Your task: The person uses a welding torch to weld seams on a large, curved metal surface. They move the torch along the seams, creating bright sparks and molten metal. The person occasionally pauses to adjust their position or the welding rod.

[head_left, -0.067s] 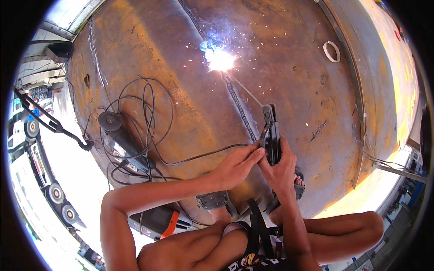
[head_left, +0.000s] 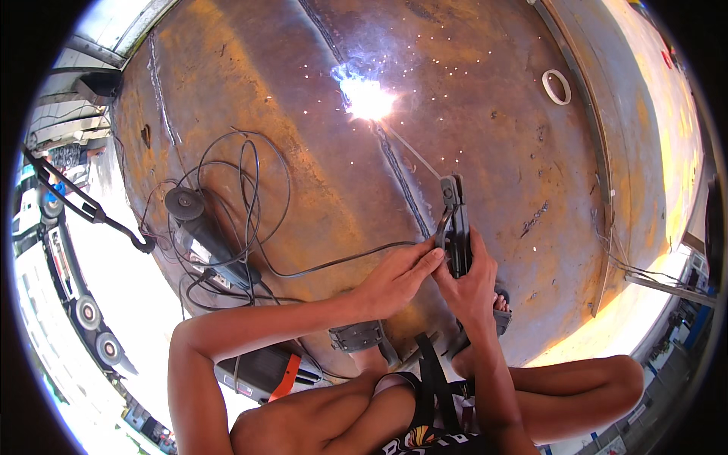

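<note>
Rusty plate underlies electrode holder in right hand.

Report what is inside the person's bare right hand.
The bare right hand holds a black, clamp-like electrode holder; its upper part shows, a thin grey rod extending from its head. What the hand covers of its handle cannot be seen.

a blue-white welding arc glares, daylight bleaches the left, and edges curve.

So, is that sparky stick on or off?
On: a blinding white glare shows at the far end of the welding rod.
</note>
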A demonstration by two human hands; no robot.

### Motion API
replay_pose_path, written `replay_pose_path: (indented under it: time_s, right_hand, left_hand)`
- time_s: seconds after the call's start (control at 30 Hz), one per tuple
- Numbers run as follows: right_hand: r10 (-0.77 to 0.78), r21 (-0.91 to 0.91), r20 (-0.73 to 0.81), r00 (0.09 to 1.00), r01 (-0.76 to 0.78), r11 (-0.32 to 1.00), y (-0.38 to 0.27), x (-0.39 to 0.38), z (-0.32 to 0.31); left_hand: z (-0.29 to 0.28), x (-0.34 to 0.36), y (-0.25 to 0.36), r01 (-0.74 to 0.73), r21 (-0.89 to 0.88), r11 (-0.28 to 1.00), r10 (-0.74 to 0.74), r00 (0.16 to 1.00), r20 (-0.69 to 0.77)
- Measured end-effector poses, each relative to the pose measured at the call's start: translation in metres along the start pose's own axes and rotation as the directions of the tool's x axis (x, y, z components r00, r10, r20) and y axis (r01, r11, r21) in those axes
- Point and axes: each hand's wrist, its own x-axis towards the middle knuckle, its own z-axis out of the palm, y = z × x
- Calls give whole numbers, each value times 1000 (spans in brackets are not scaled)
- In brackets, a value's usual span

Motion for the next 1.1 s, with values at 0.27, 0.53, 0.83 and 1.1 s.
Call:
replay_pose_path:
  time_s: [0.27,0.53,0.83,1.1]
  right_hand:
    - [-1,1,-6,1000,1,1000,0,6,1]
    - [13,-14,-1,1000,-13,1000,2,5,0]
    - [20,-16,8,1000,-20,1000,0,5,-1]
    - [23,-25,7,1000,-23,999,-1,5,-1]
  left_hand:
    - [-4,6,1,-1,1,1000,1,1000,10]
    - [-3,6,-1,-7,-14,1000,7,1000,21]
    - [-4,5,-1,-2,-20,1000,3,1000,28]
    - [-2,7,-5,-64,-10,998,64,998,3]
